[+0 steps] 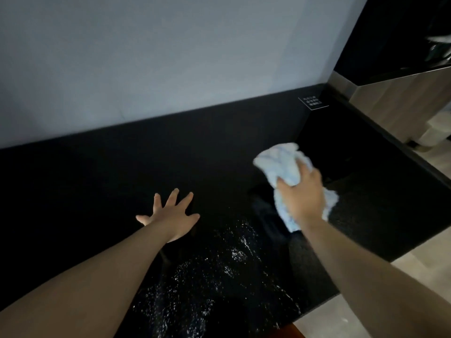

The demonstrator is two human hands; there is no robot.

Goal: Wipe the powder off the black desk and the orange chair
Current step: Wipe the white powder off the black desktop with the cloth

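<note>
Against a pale grey wall (146,57), the black table (85,181) runs left to right, its top glossy. Left of centre the left hand (170,215) rests flat on it, fingers straight and spread, holding nothing. Just right of that forearm, white powder (219,276) lies scattered in a band whose long axis climbs from the near edge toward the far right. Past its far end the right hand (302,193) grips a bunched pale blue cloth (280,164), fingers curled into it. The cloth's length runs far-left to near-right, its tail hanging under the wrist. A small label (313,103) marks the far right corner, and light floor (366,311) shows beyond the table's right edge.
</note>
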